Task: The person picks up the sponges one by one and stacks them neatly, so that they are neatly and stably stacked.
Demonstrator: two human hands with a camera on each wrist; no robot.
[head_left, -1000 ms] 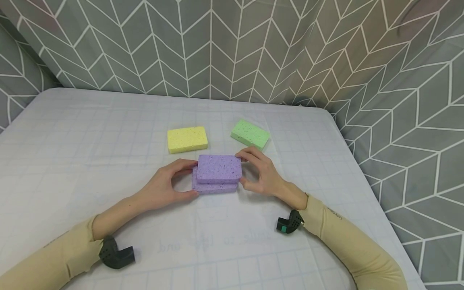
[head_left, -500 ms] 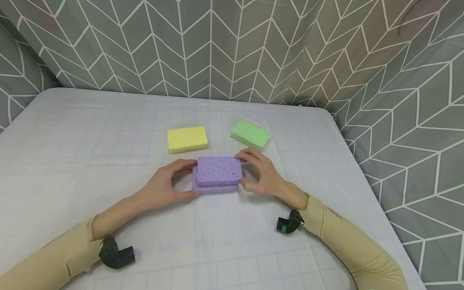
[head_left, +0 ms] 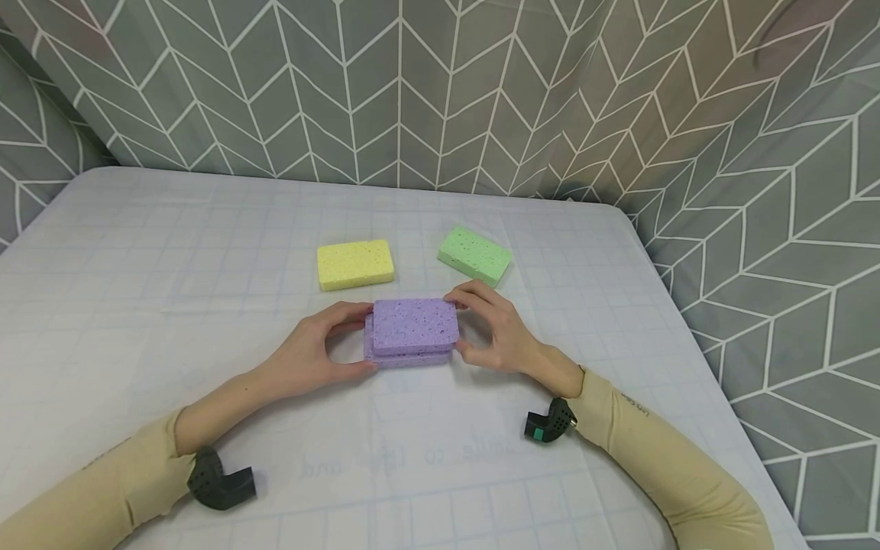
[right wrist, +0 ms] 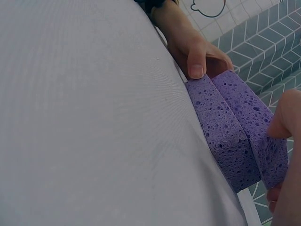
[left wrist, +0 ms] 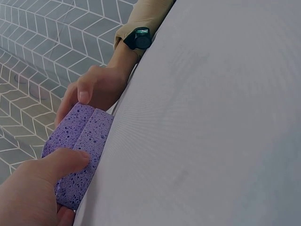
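Observation:
Two purple sponges lie stacked in the middle of the table. The upper sponge (head_left: pixel 415 325) sits a little to the right and farther back than the lower sponge (head_left: pixel 412 360), whose front and left edges show beneath it. My left hand (head_left: pixel 309 351) grips the lower sponge by its left end, thumb at the front and fingers behind. At the right end, my right hand (head_left: pixel 498 328) holds the upper sponge between thumb and fingers. In the right wrist view, the upper sponge (right wrist: pixel 251 117) lies flat against the lower sponge (right wrist: pixel 221 134).
Behind the stack, a yellow sponge (head_left: pixel 355 265) lies to the left. A green sponge (head_left: pixel 475 254) lies at an angle to the right, just beyond my right fingers. The table (head_left: pixel 206 229) has a white cloth, with a patterned curtain (head_left: pixel 385 92) along its back edge.
My right hand has shifted the upper sponge slightly toward me and a touch left, so less of the lower sponge's front shows. The left hand and lower sponge have stayed in place.

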